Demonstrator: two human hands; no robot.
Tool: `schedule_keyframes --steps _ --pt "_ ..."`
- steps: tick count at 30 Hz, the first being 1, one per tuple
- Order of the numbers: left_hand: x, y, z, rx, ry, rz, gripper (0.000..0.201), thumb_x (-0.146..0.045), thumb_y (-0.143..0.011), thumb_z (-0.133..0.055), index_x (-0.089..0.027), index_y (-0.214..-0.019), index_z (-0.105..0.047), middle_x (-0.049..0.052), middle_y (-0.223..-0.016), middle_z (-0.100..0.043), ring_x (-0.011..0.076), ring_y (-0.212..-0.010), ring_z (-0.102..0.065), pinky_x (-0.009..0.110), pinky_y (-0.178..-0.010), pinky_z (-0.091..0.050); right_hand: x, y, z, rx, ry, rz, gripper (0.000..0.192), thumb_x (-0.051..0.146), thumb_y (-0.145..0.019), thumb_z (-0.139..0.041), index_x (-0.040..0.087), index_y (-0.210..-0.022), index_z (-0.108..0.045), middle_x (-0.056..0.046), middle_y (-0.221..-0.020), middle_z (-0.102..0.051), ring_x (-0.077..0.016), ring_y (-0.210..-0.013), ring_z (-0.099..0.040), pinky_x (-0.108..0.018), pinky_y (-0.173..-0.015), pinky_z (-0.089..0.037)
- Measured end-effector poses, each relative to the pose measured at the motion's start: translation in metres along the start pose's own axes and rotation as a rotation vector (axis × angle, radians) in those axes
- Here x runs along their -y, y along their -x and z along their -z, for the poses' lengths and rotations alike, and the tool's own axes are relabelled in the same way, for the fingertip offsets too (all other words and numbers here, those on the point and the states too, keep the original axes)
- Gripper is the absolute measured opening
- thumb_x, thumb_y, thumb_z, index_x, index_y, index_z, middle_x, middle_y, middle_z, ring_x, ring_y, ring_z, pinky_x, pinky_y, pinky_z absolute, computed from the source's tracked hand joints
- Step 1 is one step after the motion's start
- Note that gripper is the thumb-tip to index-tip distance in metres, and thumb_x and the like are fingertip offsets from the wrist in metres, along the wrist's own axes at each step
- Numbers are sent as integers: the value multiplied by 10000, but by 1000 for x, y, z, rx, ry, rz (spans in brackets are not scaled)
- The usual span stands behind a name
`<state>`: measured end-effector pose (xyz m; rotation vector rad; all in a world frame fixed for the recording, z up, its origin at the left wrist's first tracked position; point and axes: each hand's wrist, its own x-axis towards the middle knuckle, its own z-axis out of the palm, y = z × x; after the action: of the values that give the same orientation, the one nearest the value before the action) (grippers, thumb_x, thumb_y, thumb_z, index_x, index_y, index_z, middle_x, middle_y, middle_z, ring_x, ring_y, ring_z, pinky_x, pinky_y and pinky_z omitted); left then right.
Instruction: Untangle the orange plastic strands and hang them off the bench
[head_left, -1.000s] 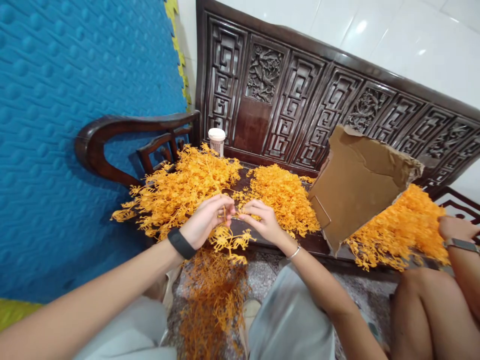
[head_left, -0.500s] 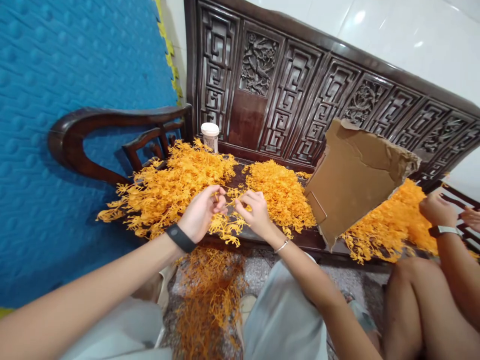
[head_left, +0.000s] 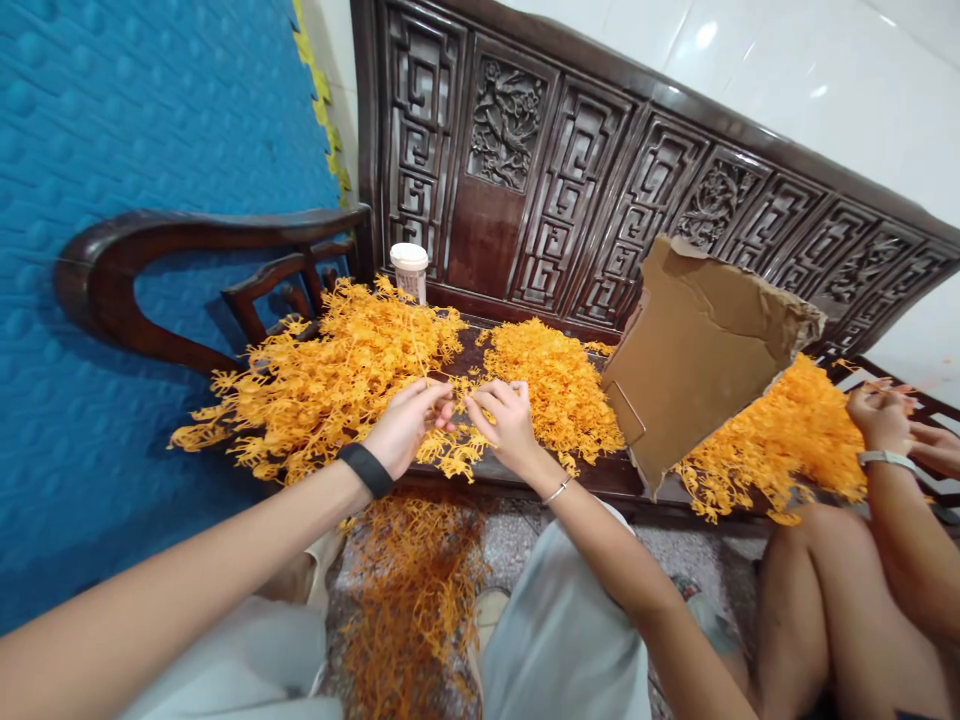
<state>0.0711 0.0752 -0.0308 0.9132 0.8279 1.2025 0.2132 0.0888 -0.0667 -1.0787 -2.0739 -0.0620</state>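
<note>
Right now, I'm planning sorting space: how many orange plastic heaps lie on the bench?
3: left heap by the armrest, middle heap, right heap beyond the cardboard, which may hide more.

This looks like a home: a glossy dark-brown carved wooden bench, a blue textured foam mat at left, shiny white tiles at far right, speckled grey flooring near.

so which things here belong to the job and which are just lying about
Seem part of the job:
left orange pile
middle orange pile
right orange pile
lower orange tangle, perhaps

Seem just lying about:
white-lidded cup
cardboard, though possibly a divider
</note>
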Motion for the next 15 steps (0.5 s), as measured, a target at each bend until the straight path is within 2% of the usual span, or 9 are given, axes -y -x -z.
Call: schedule_keyframes --steps 3,9,12,15 --pt "-2 3 -3 30 53 -73 138 -235 -690 -559 -166 -596 -485 -67 -417 -385 67 -414 -372 207 -474 -383 4 0 -1 -51 18 -60 240 275 -848 -388 174 -690 -538 -26 -739 -563 -129 -742 -482 -317 -748 -250" --pt "-3 -2 -12 -53 98 -131 137 -195 -680 -574 -168 -581 -483 -81 -375 -327 51 -384 -298 181 -450 -356 11 -8 -3 -102 -14 -205 236 273 -834 -411 175 -671 -550 -27 -721 -524 -137 -736 -453 -301 -704 -273" --pt "-2 -7 -14 -88 123 -170 146 -198 -656 -588 -169 -569 -474 -77 -386 -355 51 -380 -309 181 -431 -346 8 -13 -4 -129 -34 -226 245 285 -837 -404 182 -677 -557 -29 -725 -519 -147 -753 -440 -299 -697 -284" --pt "1 -9 -13 -125 74 -175 132 -211 -644 -584 -171 -582 -475 -56 -452 -441 65 -420 -388 192 -442 -369 7 -14 -5 -134 -70 -181 254 294 -844 -394 187 -683 -558 -30 -736 -530 -148 -759 -444 -301 -703 -294"
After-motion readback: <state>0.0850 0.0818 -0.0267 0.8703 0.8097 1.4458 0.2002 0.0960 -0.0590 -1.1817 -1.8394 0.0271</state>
